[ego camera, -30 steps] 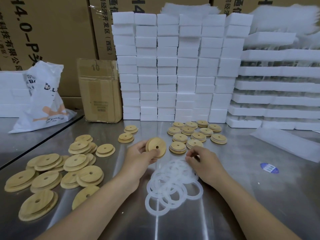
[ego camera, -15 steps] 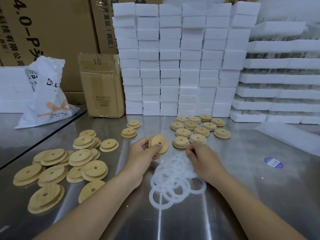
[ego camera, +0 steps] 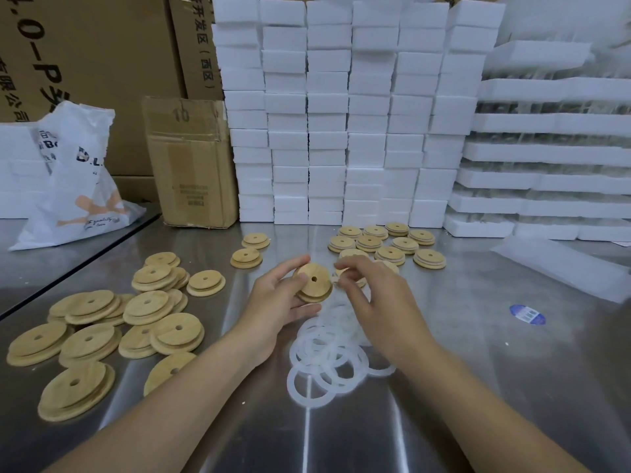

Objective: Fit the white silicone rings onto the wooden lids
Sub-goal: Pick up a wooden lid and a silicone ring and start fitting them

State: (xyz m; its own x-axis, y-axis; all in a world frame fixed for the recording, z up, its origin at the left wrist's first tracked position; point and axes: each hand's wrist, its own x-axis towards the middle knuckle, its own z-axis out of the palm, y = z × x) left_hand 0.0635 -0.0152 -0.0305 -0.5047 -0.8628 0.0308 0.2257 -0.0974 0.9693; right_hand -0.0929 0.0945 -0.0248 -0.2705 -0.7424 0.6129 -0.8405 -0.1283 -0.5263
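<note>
Wood: one round lid (ego camera: 313,282) with a centre hole, held tilted above the steel table (ego camera: 478,387) by the left hand (ego camera: 276,302), thumb and fingers pinched on its rim. Right hand (ego camera: 370,295) just at 3 o'clock of that lid, fingers curled together near its edge; blurred, so I cannot tell if a ring is pinched there.

White silicone rings (ego camera: 327,356) lie in an overlapping heap on the table, at 6 o'clock of the held lid, under and between both wrists.

Loose bare lids (ego camera: 136,319) piled at 9 o'clock, well apart from the hands. A pair of lids (ego camera: 251,249) at 11 o'clock of the held one. Neat rows of lids (ego camera: 392,245) at 1 o'clock, some showing a pale band around the step.

Behind: stacked white foam blocks (ego camera: 341,114), a small cardboard box (ego camera: 191,162) at their left, a white plastic bag (ego camera: 75,179) further left. Blue sticker (ego camera: 527,314) on the table at 3 o'clock.
</note>
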